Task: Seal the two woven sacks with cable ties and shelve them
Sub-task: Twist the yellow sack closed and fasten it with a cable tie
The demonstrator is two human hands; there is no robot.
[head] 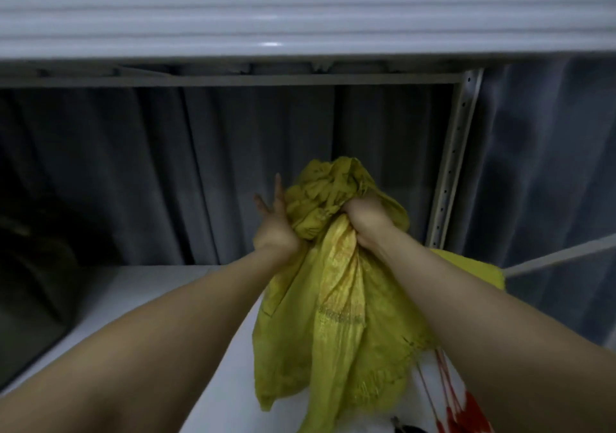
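Right hand (363,222) fingers are gripping yellow woven sack (333,316) neck | left hand (276,226) fingers, straight, are pressing its bunched top

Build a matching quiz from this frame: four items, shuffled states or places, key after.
1 left hand
2 right hand
3 yellow sack
4 grey curtain

A hangs at the back
B fist clenched round the gathered neck
C fingers straight, against the bunched top
D mouth gathered, held between both hands

Pairs: 1-C, 2-B, 3-D, 4-A
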